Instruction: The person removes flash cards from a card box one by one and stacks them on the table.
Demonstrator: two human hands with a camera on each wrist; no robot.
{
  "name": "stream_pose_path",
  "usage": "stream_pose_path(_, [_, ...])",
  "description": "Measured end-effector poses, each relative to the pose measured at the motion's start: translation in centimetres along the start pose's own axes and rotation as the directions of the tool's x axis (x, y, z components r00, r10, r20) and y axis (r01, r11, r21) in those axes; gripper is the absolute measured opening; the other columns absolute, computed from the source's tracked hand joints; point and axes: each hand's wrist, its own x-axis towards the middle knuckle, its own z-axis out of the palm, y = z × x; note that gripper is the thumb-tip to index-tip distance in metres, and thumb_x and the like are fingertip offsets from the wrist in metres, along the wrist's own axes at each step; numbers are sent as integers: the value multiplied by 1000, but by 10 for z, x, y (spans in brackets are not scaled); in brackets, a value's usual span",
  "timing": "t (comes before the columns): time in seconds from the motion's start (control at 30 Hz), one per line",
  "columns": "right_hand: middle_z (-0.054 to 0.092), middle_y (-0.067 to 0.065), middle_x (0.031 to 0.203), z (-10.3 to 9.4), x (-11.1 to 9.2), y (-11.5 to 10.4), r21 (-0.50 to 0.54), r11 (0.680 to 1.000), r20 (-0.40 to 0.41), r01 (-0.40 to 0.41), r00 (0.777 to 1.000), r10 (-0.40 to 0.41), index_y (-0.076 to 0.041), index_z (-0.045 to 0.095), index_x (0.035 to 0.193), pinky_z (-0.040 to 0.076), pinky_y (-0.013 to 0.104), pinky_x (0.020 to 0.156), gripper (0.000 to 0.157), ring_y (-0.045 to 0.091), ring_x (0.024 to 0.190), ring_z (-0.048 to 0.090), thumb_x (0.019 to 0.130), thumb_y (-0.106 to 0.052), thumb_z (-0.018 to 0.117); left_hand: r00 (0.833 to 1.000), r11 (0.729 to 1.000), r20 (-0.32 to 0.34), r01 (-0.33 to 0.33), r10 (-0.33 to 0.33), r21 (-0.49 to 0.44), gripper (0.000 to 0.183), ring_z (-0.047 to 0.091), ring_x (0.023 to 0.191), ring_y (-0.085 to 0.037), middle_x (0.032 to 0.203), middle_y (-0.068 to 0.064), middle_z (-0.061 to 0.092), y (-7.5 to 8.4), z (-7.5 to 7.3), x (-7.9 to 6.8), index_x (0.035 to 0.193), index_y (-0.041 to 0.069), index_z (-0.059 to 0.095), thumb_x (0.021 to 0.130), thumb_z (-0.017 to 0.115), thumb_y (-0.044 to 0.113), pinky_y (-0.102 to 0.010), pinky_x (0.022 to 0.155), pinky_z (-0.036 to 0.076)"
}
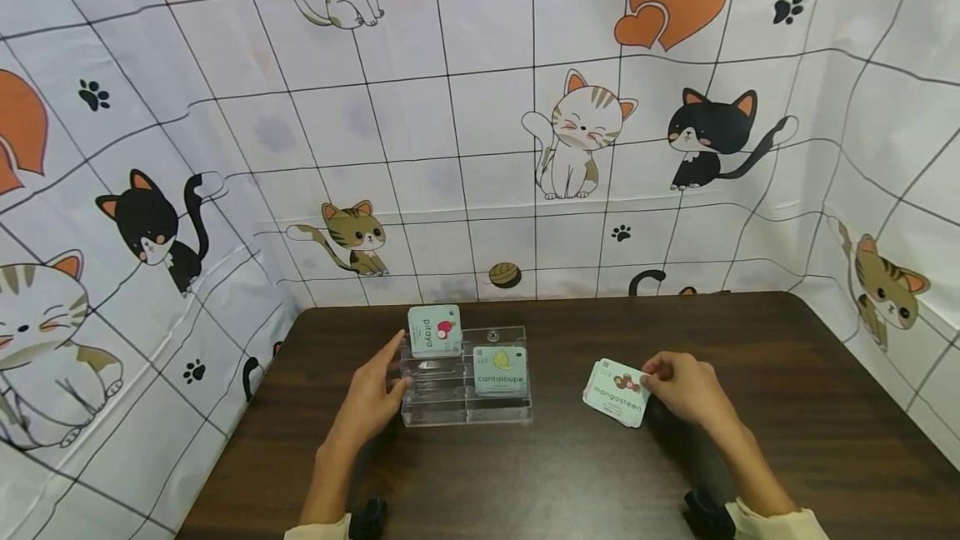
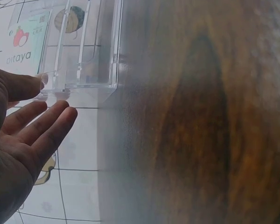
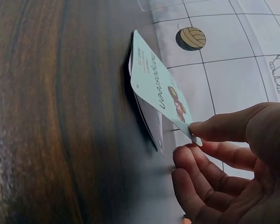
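Observation:
My right hand (image 1: 686, 390) pinches a corner of the mangosteen card (image 3: 154, 79) between thumb and fingers. That card's edge is tilted up from a small stack of cards (image 3: 151, 121) on the table. My left hand (image 1: 369, 394) is at the left side of a clear plastic card rack (image 1: 435, 417), its thumb against the rack's side and its other fingers loosely extended. A pitaya card (image 1: 435, 332) stands in the rack's back left slot. The cantaloupe card (image 1: 500, 371) sits in the right column, nearer the front.
The dark wooden table (image 1: 570, 482) carries the rack left of centre and the card stack right of it. A white cloth (image 1: 480, 132) printed with cats and grid lines hangs behind and along both sides.

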Motion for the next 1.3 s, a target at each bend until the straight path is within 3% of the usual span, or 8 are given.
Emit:
stream_pose_path(0.3, [80, 13, 99, 3, -2, -9, -13, 999, -49, 34, 998, -34, -4, 77, 105, 59, 60, 83, 15, 34, 95, 74, 99, -17, 74, 1000, 1000, 7, 17, -16, -7, 85, 64, 137, -44, 167, -24, 44, 0, -1, -1, 170, 12, 31, 98, 73, -5, -44, 100, 64])
stream_pose_path(0.37, [80, 13, 101, 2, -1, -17, 2, 999, -55, 54, 997, -53, -4, 77, 106, 59, 58, 83, 16, 33, 95, 75, 99, -17, 74, 1000, 1000, 12, 20, -20, -8, 85, 63, 137, -44, 167, -25, 44, 1, -1, -1, 170, 12, 31, 98, 73, -5, -45, 101, 64])
stream_pose_path(0.6, [79, 7, 100, 10, 2, -57, 123, 983, -21, 136, 991, -135, -2, 74, 114, 61, 35, 72, 19, 18, 83, 74, 100, -16, 75, 1000, 1000, 10, 18, -17, -11, 84, 63, 137, -44, 167, -25, 44, 1, -1, 1, 170, 10, 31, 98, 72, -5, -44, 101, 64])
stream_pose_path(0.83, [79, 4, 103, 28, 9, -90, 149, 953, -55, 263, 965, -258, -6, 76, 112, 64, 37, 79, 15, 18, 91, 75, 100, -16, 77, 999, 999, 16, 30, -29, -22, 86, 63, 138, -44, 167, -25, 44, 0, 0, -1, 171, 12, 30, 98, 72, -6, -41, 100, 65])
stream_pose_path(1.0, [79, 3, 100, 40, 14, -107, 179, 945, -43, 275, 961, -272, -8, 76, 109, 64, 30, 77, 13, 14, 87, 74, 99, -15, 79, 999, 999, 13, 31, -30, -29, 86, 63, 138, -44, 168, -25, 43, 1, 0, -2, 171, 11, 30, 98, 72, -6, -41, 100, 64])
stream_pose_path(1.3, [79, 3, 100, 53, 19, -116, 203, 935, -45, 290, 957, -287, -7, 77, 107, 67, 40, 80, 12, 17, 90, 75, 97, -12, 80, 999, 999, 9, 31, -31, -32, 86, 63, 137, -43, 167, -24, 45, 0, 0, -1, 171, 12, 30, 98, 72, -6, -42, 101, 64])
